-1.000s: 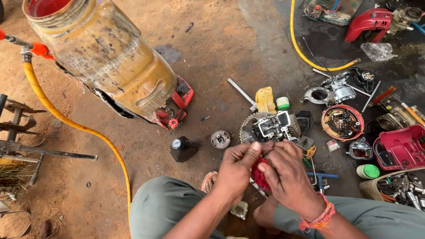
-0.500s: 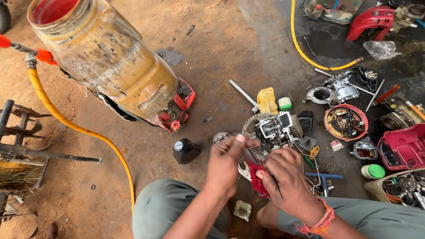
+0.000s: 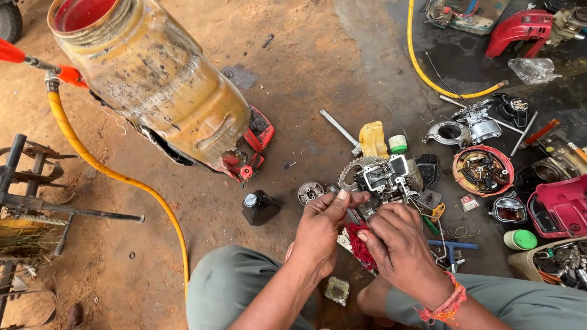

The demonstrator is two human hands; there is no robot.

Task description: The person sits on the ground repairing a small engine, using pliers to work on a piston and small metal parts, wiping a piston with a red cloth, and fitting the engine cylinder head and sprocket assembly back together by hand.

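Observation:
I sit on a dirt floor with both hands low in front of my knees. My left hand [image 3: 322, 221] pinches a thin metal piece between thumb and fingers. My right hand [image 3: 400, 244], with a red thread band at the wrist, grips a red cloth [image 3: 359, 243] that shows between the two hands. Just beyond the fingers lies a small engine block [image 3: 389, 176] on a toothed sprocket [image 3: 350, 168]. A small black bottle [image 3: 258, 206] stands left of my left hand.
A big dirty yellow tank [image 3: 160, 85] with a red base lies at upper left, with a yellow hose [image 3: 116, 177] curving down. Scattered engine parts, a red round housing [image 3: 483, 170], red covers [image 3: 559, 205] and a green cap [image 3: 520, 239] fill the right side. A metal frame [image 3: 30, 201] stands at left.
My hands have drawn slightly apart over the red cloth. The left hand's fingers have lifted and now pinch a thin piece. The view has shifted a little.

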